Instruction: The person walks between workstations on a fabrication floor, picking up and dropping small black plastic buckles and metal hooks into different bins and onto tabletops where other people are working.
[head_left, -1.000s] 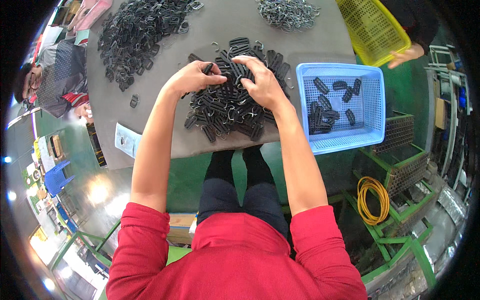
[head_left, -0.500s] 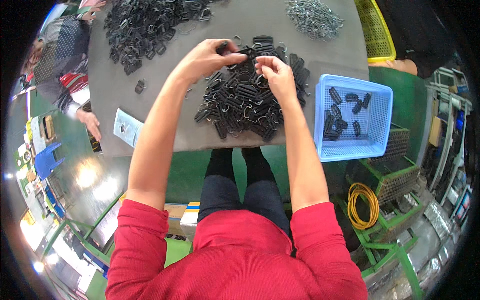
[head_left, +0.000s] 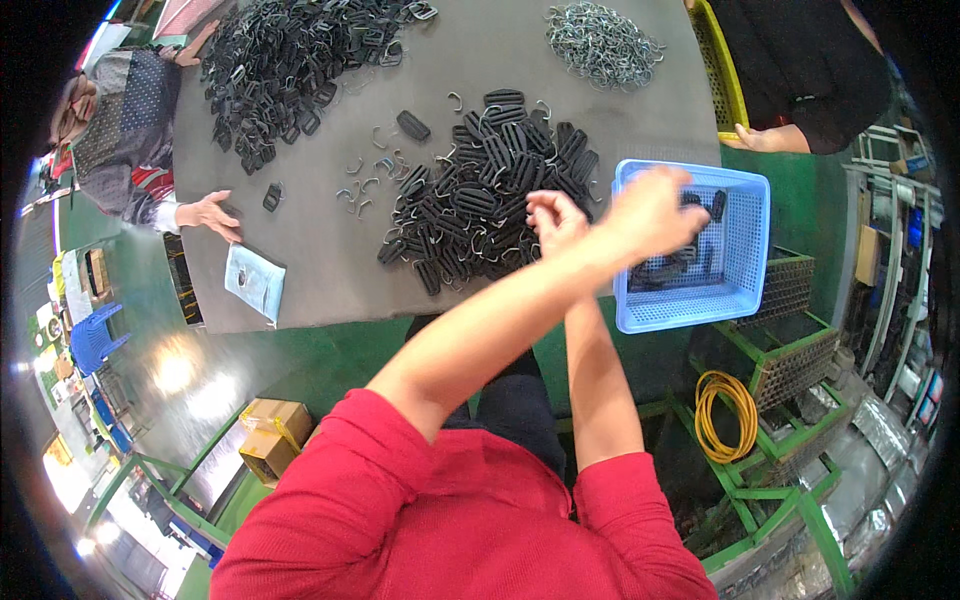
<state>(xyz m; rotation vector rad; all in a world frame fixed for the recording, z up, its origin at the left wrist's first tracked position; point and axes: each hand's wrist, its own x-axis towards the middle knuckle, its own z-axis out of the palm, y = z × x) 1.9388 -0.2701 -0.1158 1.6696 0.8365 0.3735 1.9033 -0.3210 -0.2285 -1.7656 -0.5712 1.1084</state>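
My left hand [head_left: 655,215] reaches across my right arm and over the light blue plastic basket [head_left: 640,318]. Motion smears its fingers, so any hold is unclear. Several black plastic buckles [head_left: 665,265] lie inside the basket. My right hand [head_left: 558,222] hovers at the right side of a heap of black buckles with metal hooks [head_left: 475,200], fingers curled together; whatever they may hold is hidden. Left of the heap, several loose metal hooks [head_left: 365,190] and one buckle [head_left: 412,126] lie on the grey table [head_left: 330,240].
A larger pile of black buckles [head_left: 290,70] lies far left, a pile of metal hooks [head_left: 603,45] far right. A co-worker's hand [head_left: 210,213] is near a pale blue packet [head_left: 254,282]. Another person's hand [head_left: 755,138] touches a yellow crate [head_left: 722,80].
My left hand has swung right from above the heap to the basket, while my right hand has dropped lower. The left co-worker's hand has moved onto the table.
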